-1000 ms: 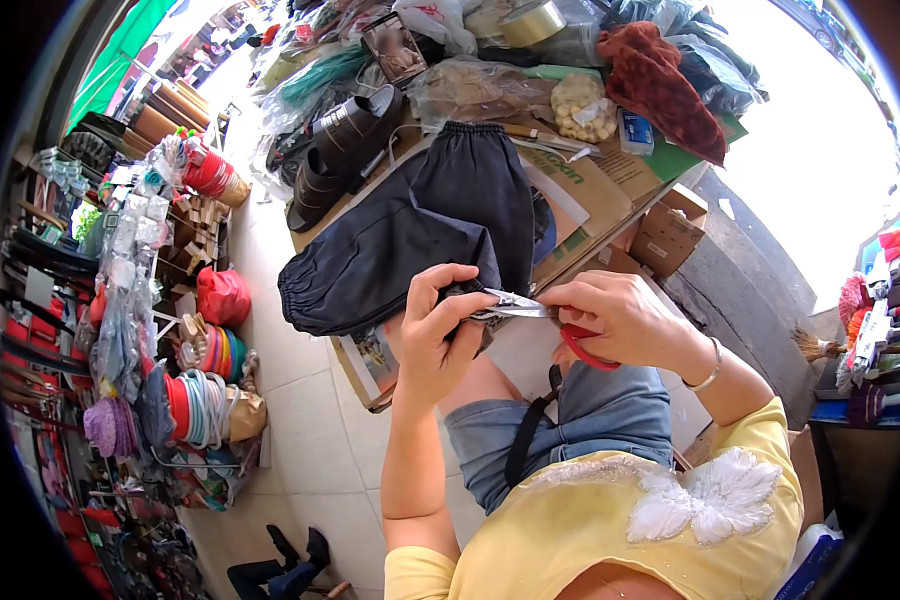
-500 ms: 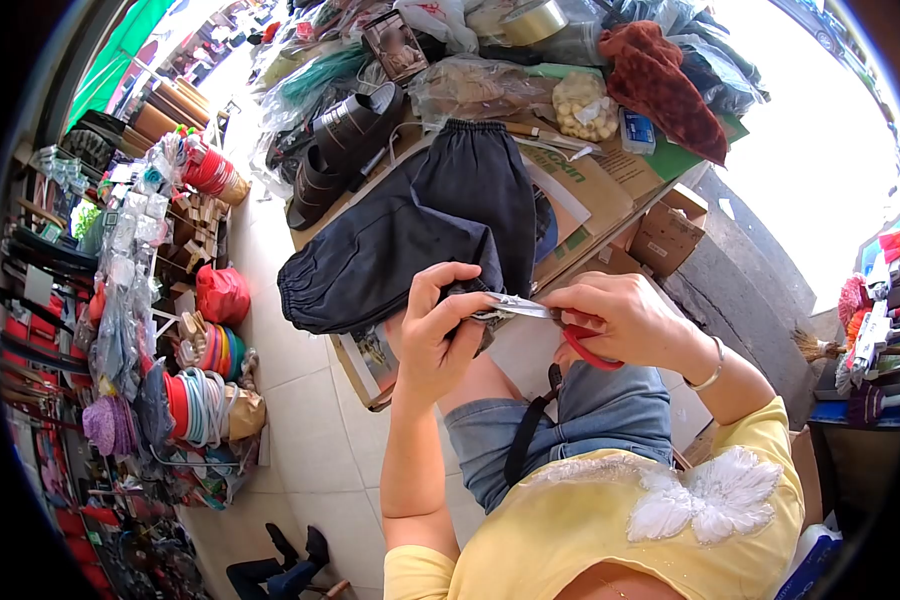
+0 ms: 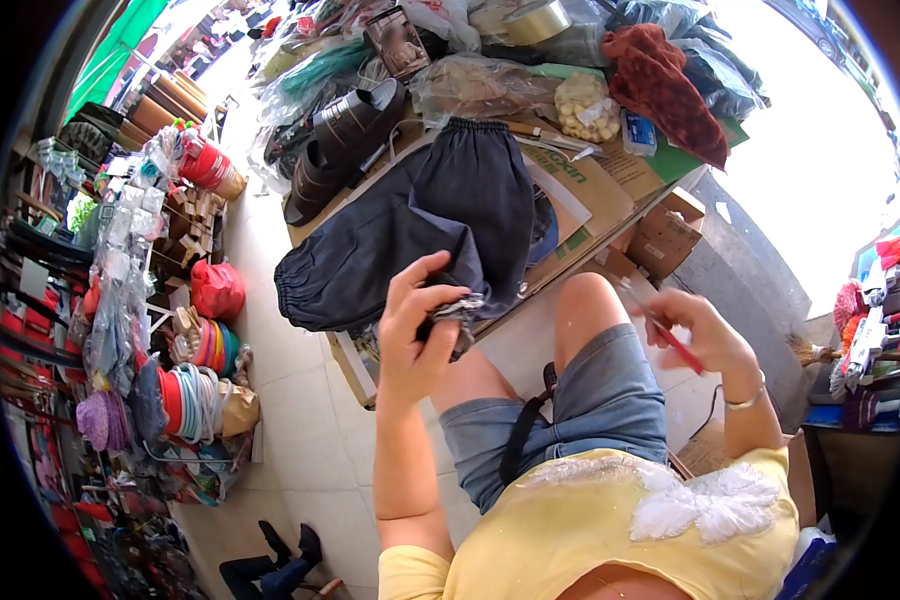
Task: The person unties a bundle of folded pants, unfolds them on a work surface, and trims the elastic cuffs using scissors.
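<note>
My left hand (image 3: 418, 318) is closed on a bunched dark piece with a silvery, frayed-looking edge (image 3: 455, 308), at the near edge of the dark trousers-like garment (image 3: 400, 235). That garment has gathered elastic ends and lies on cardboard on the table. Away to the right, above my knee's side, my right hand (image 3: 698, 335) holds red-handled scissors (image 3: 678, 346), somewhat blurred. Their blades point up and left, apart from the cloth. Whether the blades are open is too blurred to tell.
Dark sandals (image 3: 342, 140), a tape roll (image 3: 537, 20), a bag of pale pieces (image 3: 585, 107) and a reddish-brown cloth (image 3: 660, 85) lie on the table (image 3: 610, 195). An open carton (image 3: 667, 235) stands to its right. Shelved goods (image 3: 185, 400) line the left.
My right hand has moved right and down, taking the scissors away from the piece in my left hand. My left hand has shifted slightly left and tilted, still gripping the bunched piece.
</note>
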`<action>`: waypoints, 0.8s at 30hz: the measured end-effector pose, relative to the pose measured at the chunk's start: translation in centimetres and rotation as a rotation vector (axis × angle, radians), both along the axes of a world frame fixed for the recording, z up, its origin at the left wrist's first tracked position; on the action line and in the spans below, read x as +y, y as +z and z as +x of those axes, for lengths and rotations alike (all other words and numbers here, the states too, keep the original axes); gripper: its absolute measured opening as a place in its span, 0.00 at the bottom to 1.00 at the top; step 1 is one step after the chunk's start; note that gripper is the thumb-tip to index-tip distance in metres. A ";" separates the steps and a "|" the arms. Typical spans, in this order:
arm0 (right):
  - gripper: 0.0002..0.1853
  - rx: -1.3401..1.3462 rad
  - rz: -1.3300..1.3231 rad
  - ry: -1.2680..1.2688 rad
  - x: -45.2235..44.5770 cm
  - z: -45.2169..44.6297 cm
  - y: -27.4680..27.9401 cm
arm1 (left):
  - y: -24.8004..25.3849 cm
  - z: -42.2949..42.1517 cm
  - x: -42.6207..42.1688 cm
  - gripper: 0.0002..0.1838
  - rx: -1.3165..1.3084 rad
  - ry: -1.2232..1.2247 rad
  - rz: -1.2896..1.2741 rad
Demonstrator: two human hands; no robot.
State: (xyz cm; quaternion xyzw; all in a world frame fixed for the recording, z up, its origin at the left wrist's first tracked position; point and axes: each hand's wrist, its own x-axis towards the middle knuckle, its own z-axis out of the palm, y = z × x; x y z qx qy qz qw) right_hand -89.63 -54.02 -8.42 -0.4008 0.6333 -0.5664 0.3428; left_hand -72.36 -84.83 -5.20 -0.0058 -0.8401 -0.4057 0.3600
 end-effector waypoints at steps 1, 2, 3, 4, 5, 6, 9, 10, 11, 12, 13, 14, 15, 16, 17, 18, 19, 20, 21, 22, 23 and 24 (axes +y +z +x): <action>0.26 -0.241 -0.100 0.076 1.2 -0.2 -0.8 | -0.3 0.3 -0.6 0.18 -0.013 -0.018 0.033; 0.26 -0.241 -0.092 0.079 2.1 0.2 -1.1 | -0.4 0.6 -0.9 0.20 -0.026 -0.033 0.125; 0.27 0.254 0.279 -0.064 2.8 0.8 -1.2 | -0.7 0.9 -1.2 0.21 -0.039 -0.046 0.218; 0.28 0.757 0.642 -0.204 3.4 1.0 -1.3 | -1.2 1.2 -1.7 0.24 -0.074 -0.086 0.325; 0.28 0.754 0.647 -0.199 4.0 0.9 -2.0 | -1.2 1.6 -1.9 0.24 -0.077 -0.084 0.332; 0.30 0.810 0.601 -0.339 4.2 0.7 -2.5 | -1.3 1.8 -2.0 0.25 -0.082 -0.100 0.398; 0.32 0.550 0.518 -0.481 3.2 1.0 -1.8 | -1.2 2.2 -2.0 0.24 -0.053 -0.067 0.503; 0.31 0.576 0.416 -0.475 2.2 1.2 -1.6 | -1.2 2.2 -1.9 0.24 -0.028 -0.071 0.528; 0.30 0.602 0.309 -0.472 1.1 1.2 -1.3 | -1.2 2.3 -1.9 0.23 0.001 -0.078 0.549; 0.31 0.685 0.268 -0.455 0.1 1.0 -1.1 | -1.3 2.4 -1.8 0.23 0.004 -0.066 0.546; 0.31 0.689 0.258 -0.442 -0.9 0.8 -0.7 | -1.4 2.5 -1.9 0.23 0.015 -0.065 0.546; 0.31 0.693 0.218 -0.436 -1.8 0.6 -0.2 | -1.5 2.6 -2.0 0.22 0.027 -0.065 0.544; 0.31 0.695 0.179 -0.432 -2.7 0.3 0.3 | -1.4 2.8 -2.1 0.22 0.035 -0.053 0.539; 0.31 0.696 0.181 -0.434 -3.4 0.2 1.1 | -1.5 2.9 -2.0 0.21 0.048 -0.062 0.526; 0.31 0.698 0.180 -0.432 -4.0 -0.1 1.5 | -1.5 2.9 -2.0 0.21 0.059 -0.076 0.514; 0.30 0.724 0.180 -0.417 -4.5 -0.5 1.9 | -1.5 3.1 -2.0 0.20 0.061 -0.047 0.506; 0.30 0.751 0.180 -0.404 -5.0 -0.8 2.3 | -1.6 3.2 -2.1 0.20 0.065 -0.051 0.505; 0.29 0.808 0.228 -0.413 -5.6 -0.9 2.9 | -1.9 3.2 -2.3 0.19 0.080 -0.030 0.535; 0.29 0.814 0.224 -0.417 -6.2 -1.3 3.0 | -2.0 3.2 -2.4 0.19 0.098 -0.009 0.564; 0.28 0.823 0.202 -0.457 -6.9 -1.7 2.8 | -2.0 3.3 -2.5 0.19 0.105 -0.013 0.559; 0.26 0.832 0.179 -0.496 -7.7 -2.1 2.8 | -1.9 3.4 -2.6 0.18 0.155 0.024 0.562; 0.24 0.832 0.208 -0.496 -8.6 -2.6 3.2 | -1.9 3.6 -2.8 0.16 0.205 0.061 0.564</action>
